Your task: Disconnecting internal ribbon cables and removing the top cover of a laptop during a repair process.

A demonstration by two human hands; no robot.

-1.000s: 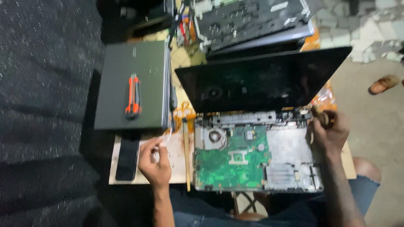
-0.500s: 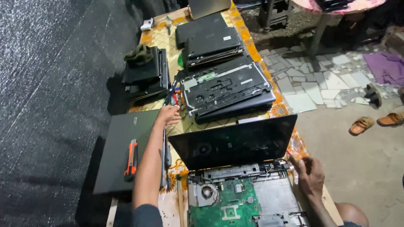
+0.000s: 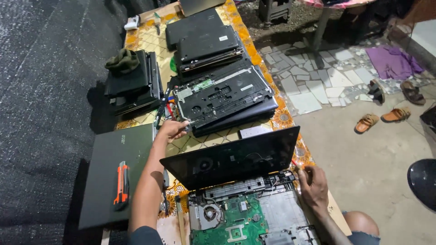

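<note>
The left hand (image 3: 171, 129) is extended across the table, fingers curled at the near left corner of a stripped laptop chassis (image 3: 222, 97); contact with that corner is apparent, but whether anything is pinched between the fingers cannot be told. Red and black tools (image 3: 167, 109) are seen just beside the hand, small and indistinct. The chassis is stacked on a closed dark laptop, with further closed laptops (image 3: 206, 41) piled behind it.

The right hand (image 3: 313, 186) is rested at the right hinge corner of the opened laptop (image 3: 231, 161), fingers partly bent against the edge of its base; no object is seen held. The opened laptop is placed nearest the wearer, screen raised and tilted back, with its green circuit board (image 3: 236, 222) and round fan (image 3: 210, 212) exposed.

A closed grey laptop (image 3: 116, 168) is positioned to the left, with an orange utility knife (image 3: 121, 185) lying on its lid. A dark green cloth (image 3: 122, 61) is set atop another stack further back. A patterned tablecloth (image 3: 145, 38) is noted beneath everything. Sandals (image 3: 381, 118) are lying on the floor to the right.
</note>
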